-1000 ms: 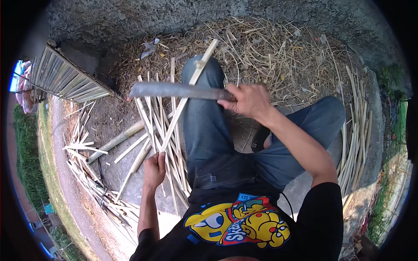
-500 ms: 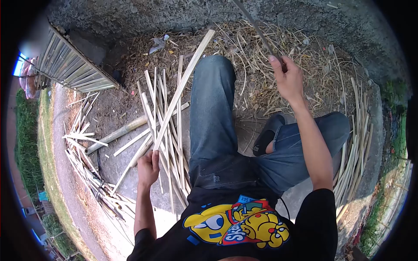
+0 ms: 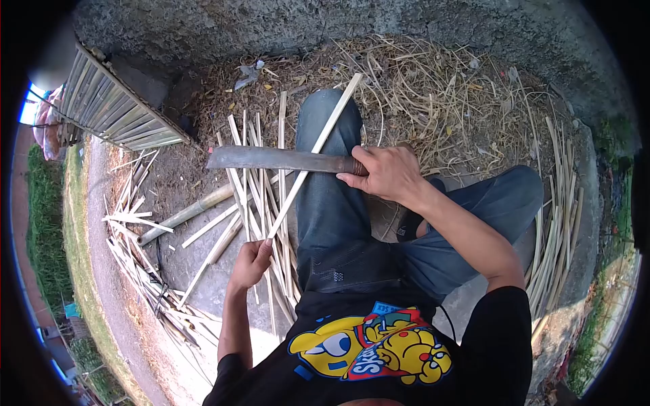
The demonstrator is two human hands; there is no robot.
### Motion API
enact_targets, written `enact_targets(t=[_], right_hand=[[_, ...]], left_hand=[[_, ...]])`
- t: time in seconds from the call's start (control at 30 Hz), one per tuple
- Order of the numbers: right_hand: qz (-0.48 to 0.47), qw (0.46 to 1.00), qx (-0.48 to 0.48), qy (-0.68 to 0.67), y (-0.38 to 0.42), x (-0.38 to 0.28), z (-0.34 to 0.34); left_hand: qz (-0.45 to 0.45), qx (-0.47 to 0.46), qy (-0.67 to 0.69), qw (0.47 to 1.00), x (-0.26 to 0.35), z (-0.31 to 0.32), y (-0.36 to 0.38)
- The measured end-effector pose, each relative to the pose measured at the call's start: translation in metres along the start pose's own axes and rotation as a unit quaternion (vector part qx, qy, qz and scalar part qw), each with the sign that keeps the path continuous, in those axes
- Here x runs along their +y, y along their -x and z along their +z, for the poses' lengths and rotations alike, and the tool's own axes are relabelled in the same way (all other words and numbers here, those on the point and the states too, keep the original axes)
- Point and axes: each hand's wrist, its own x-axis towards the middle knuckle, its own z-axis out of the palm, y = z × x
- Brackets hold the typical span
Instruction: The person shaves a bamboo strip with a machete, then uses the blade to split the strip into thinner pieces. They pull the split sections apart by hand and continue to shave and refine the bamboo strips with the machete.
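My left hand (image 3: 251,262) is closed around the near end of a pale bamboo strip (image 3: 336,111), which slants up and right across my raised knee. Wrapped around the handle of a machete (image 3: 271,159) is my right hand (image 3: 387,173). The broad grey blade points left and lies across the strip just over my thigh, overlapping it in this view. Behind the blade and beside my left hand, a pile of loose bamboo strips (image 3: 282,122) spreads on the ground.
A thicker bamboo pole (image 3: 193,211) lies to the left, near a bundle of split strips (image 3: 135,260). More long strips (image 3: 556,223) lie at the right. Shavings (image 3: 433,115) litter the dirt below a rough wall (image 3: 338,24). A bamboo slat panel (image 3: 115,105) leans at the upper left.
The machete has swung down and left from upright at the upper right to lie level across the strip. My left hand and the strip have shifted right, over my knee.
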Motion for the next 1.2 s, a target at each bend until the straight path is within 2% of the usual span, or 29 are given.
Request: enact_targets(t=[0.03,0.1,0.17,0.23,0.3,0.37,0.43,0.5,0.53,0.6,0.67,0.7,0.73,0.77,0.83,0.87,0.93,1.07,1.13,1.2], right_hand=[[-0.008,1.000,0.000,0.026,-0.002,0.005,-0.002],[0.107,0.994,0.006,-0.015,-0.020,0.048,-0.014],[0.109,0.993,0.023,0.033,-0.029,0.070,-0.014],[0.111,0.993,0.008,0.045,-0.033,0.060,-0.027],[0.129,0.990,0.012,0.059,-0.034,0.056,-0.035],[0.125,0.992,0.012,-0.013,-0.025,0.054,-0.026],[0.107,0.994,0.004,-0.022,-0.010,0.040,-0.011],[-0.017,0.998,0.018,0.053,0.000,0.024,-0.001],[-0.050,0.995,0.036,0.074,0.000,0.030,0.002],[0.036,0.998,0.044,0.038,-0.010,0.068,-0.001],[0.282,0.958,0.058,0.004,-0.029,0.109,-0.036],[0.323,0.942,0.088,-0.010,-0.036,0.150,-0.044],[0.369,0.921,0.120,-0.027,-0.034,0.181,-0.047],[0.367,0.921,0.125,-0.026,-0.028,0.189,-0.048],[0.365,0.908,0.200,-0.051,-0.015,0.187,-0.050],[0.364,0.910,0.192,-0.048,-0.008,0.178,-0.044],[0.274,0.913,0.225,-0.200,-0.013,0.127,-0.035],[0.175,0.971,0.057,-0.154,-0.016,0.035,-0.031],[0.131,0.988,-0.011,-0.079,-0.013,0.004,-0.013],[0.059,0.997,0.000,-0.058,-0.006,-0.017,0.005]], left_hand=[[-0.024,-0.010,0.027,0.999,-0.006,-0.004,0.002],[-0.008,-0.027,0.028,0.999,-0.014,-0.012,0.010],[-0.001,-0.017,0.008,1.000,0.004,-0.006,0.012],[0.028,0.025,-0.068,0.997,0.008,-0.005,-0.001],[0.052,0.023,-0.124,0.991,0.008,-0.005,-0.005],[0.057,0.029,-0.108,0.992,0.005,-0.002,-0.003],[0.069,0.040,-0.123,0.989,0.006,-0.001,-0.005],[0.079,0.045,-0.125,0.988,0.014,0.003,-0.006],[0.078,0.044,-0.128,0.988,0.012,0.000,-0.003],[0.046,0.042,-0.145,0.987,-0.001,-0.017,0.012],[0.031,0.042,-0.112,0.992,-0.040,-0.037,0.024],[0.016,0.047,-0.073,0.996,-0.054,-0.039,0.029],[0.055,0.099,-0.128,0.985,-0.053,-0.038,0.033],[0.061,0.100,-0.128,0.985,-0.050,-0.036,0.030],[0.114,0.210,-0.164,0.957,-0.035,-0.017,0.025],[0.117,0.235,-0.178,0.948,-0.021,-0.008,0.021],[0.132,0.245,-0.217,0.936,0.012,0.007,0.009],[0.188,0.257,-0.249,0.915,0.026,0.025,-0.014],[0.200,0.244,-0.275,0.908,0.036,0.031,-0.019],[0.185,0.230,-0.279,0.914,0.037,0.031,-0.020]])
